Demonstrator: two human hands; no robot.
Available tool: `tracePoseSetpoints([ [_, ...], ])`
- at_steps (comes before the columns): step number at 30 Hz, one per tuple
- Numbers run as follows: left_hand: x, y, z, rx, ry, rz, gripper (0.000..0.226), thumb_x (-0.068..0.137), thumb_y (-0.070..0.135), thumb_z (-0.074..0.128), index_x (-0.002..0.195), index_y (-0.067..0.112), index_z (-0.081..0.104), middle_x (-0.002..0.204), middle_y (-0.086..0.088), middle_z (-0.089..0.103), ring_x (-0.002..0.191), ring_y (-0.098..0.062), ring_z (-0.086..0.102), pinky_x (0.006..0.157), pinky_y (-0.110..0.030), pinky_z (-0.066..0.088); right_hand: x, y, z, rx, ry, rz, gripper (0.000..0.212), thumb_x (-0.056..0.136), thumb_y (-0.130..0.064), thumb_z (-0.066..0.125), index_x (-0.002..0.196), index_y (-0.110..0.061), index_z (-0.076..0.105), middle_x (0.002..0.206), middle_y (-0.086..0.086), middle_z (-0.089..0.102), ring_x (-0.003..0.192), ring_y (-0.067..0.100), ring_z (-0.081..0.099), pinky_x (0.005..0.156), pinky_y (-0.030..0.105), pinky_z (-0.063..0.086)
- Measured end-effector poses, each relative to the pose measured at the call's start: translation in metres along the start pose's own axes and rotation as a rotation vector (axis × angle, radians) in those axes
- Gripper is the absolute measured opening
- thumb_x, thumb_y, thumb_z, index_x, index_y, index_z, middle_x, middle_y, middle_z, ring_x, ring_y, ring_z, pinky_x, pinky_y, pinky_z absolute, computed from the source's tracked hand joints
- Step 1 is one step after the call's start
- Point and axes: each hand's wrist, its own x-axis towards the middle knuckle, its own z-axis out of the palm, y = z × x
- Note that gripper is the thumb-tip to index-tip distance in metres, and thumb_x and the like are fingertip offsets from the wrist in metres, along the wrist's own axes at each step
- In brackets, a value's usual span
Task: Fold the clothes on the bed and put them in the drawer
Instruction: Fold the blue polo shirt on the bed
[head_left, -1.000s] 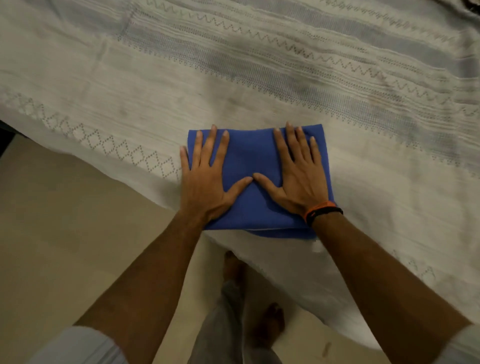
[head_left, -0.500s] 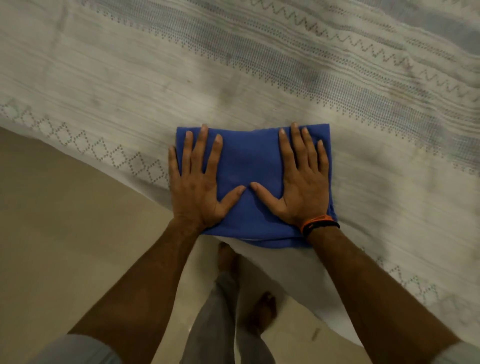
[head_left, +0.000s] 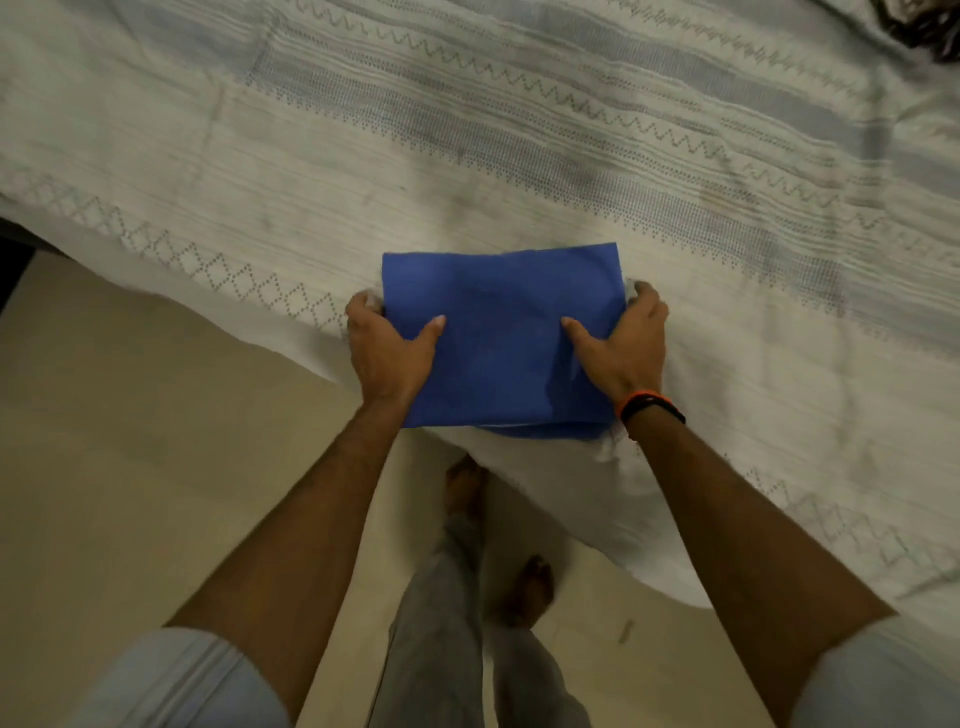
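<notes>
A folded blue cloth (head_left: 501, 322) lies in a neat rectangle near the front edge of the bed (head_left: 467, 156), which is covered with a pale patterned sheet. My left hand (head_left: 387, 345) grips the cloth's left side, thumb on top and fingers tucked under the edge. My right hand (head_left: 626, 340), with an orange and black band at the wrist, grips the right side the same way. The fingers of both hands are hidden beneath the cloth. No drawer is in view.
The sheet hangs over the bed's edge (head_left: 597, 509) toward the beige floor (head_left: 130, 467). My bare feet (head_left: 527, 592) and grey trouser legs stand just below the cloth. A dark object (head_left: 919, 21) shows at the far right corner of the bed.
Both hands lay flat on top of the cloth before. Now they have slid outward to its left and right sides and curled round the edges.
</notes>
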Motion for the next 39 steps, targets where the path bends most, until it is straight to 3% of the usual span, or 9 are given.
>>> tracePoseSetpoints([
  [4, 0.022, 0.007, -0.015, -0.018, -0.210, -0.249, 0.067, 0.067, 0.030, 0.090, 0.122, 0.006, 0.062, 0.119, -0.007, 0.067, 0.105, -0.025, 0.064, 0.089, -0.040, 0.056, 0.011, -0.006, -0.010, 0.226, -0.145, 0.324, 0.080, 0.074, -0.042, 0.084, 0.137, -0.010, 0.045, 0.138, 0.009, 0.053, 0.123, 0.029, 0.053, 0.098, 0.038, 0.046],
  [8, 0.034, 0.011, -0.024, -0.174, -0.379, -0.390, 0.059, 0.072, 0.018, 0.087, 0.124, 0.004, 0.062, 0.122, -0.008, 0.066, 0.105, -0.026, 0.063, 0.086, -0.039, 0.054, 0.017, -0.006, -0.015, 0.294, -0.278, 0.416, 0.076, 0.066, -0.042, 0.089, 0.127, -0.013, 0.055, 0.130, 0.004, 0.059, 0.112, 0.028, 0.057, 0.095, 0.045, 0.051],
  [17, 0.024, 0.045, -0.049, -0.197, -0.398, -0.235, 0.026, 0.088, 0.006, 0.071, 0.113, 0.008, 0.065, 0.110, -0.007, 0.068, 0.088, -0.019, 0.064, 0.071, -0.031, 0.052, 0.011, -0.035, -0.061, 0.446, -0.358, 0.308, 0.027, 0.080, -0.015, 0.080, 0.105, -0.011, 0.068, 0.097, 0.000, 0.069, 0.077, 0.013, 0.065, 0.059, 0.025, 0.051],
  [23, 0.026, 0.118, -0.086, -0.270, -0.260, 0.023, 0.033, 0.087, -0.001, 0.069, 0.118, 0.008, 0.065, 0.106, -0.004, 0.069, 0.092, -0.020, 0.066, 0.074, -0.030, 0.055, 0.017, -0.075, -0.109, 0.617, -0.180, 0.077, 0.023, 0.080, -0.008, 0.079, 0.102, -0.011, 0.072, 0.104, 0.005, 0.074, 0.095, 0.023, 0.070, 0.079, 0.039, 0.059],
  [28, 0.026, 0.144, -0.104, -0.372, -0.130, 0.206, 0.022, 0.088, -0.010, 0.061, 0.080, 0.011, 0.062, 0.067, 0.008, 0.064, 0.063, 0.001, 0.063, 0.059, -0.012, 0.052, 0.017, -0.083, -0.134, 0.710, -0.021, -0.159, 0.019, 0.081, 0.001, 0.075, 0.090, -0.015, 0.069, 0.091, 0.004, 0.072, 0.083, 0.014, 0.068, 0.075, 0.025, 0.056],
  [31, 0.027, 0.110, -0.102, -0.298, -0.246, 0.235, 0.045, 0.083, -0.022, 0.047, 0.088, 0.012, 0.075, 0.096, -0.003, 0.074, 0.093, -0.011, 0.066, 0.077, -0.016, 0.055, 0.020, -0.045, -0.127, 0.588, -0.109, -0.091, 0.025, 0.087, 0.011, 0.063, 0.109, 0.000, 0.069, 0.115, 0.009, 0.066, 0.102, 0.017, 0.063, 0.079, 0.022, 0.054],
  [34, 0.017, 0.062, -0.091, 0.140, -0.408, 0.267, 0.054, 0.072, -0.025, 0.044, 0.093, 0.011, 0.078, 0.125, -0.011, 0.067, 0.117, -0.024, 0.062, 0.095, -0.004, 0.038, 0.012, 0.007, -0.109, 0.181, -0.240, -0.029, 0.050, 0.078, 0.021, 0.054, 0.102, -0.016, 0.076, 0.136, 0.009, 0.059, 0.131, 0.020, 0.051, 0.102, 0.022, 0.040],
  [36, 0.008, 0.046, -0.078, 0.273, -0.338, 0.249, 0.043, 0.080, -0.017, 0.050, 0.108, 0.005, 0.074, 0.127, -0.011, 0.066, 0.119, -0.028, 0.060, 0.095, -0.007, 0.033, 0.001, 0.018, -0.098, 0.028, -0.145, 0.067, 0.046, 0.077, 0.015, 0.050, 0.101, -0.013, 0.078, 0.129, 0.010, 0.065, 0.127, 0.026, 0.056, 0.103, 0.021, 0.038],
  [39, 0.007, 0.038, -0.050, 0.373, -0.260, 0.422, 0.041, 0.093, 0.013, 0.062, 0.132, 0.003, 0.058, 0.144, -0.016, 0.051, 0.129, -0.035, 0.050, 0.108, -0.030, 0.037, -0.009, 0.005, -0.077, -0.027, -0.018, -0.103, 0.032, 0.086, -0.006, 0.062, 0.117, -0.008, 0.070, 0.122, 0.013, 0.068, 0.116, 0.033, 0.061, 0.100, 0.034, 0.044],
])
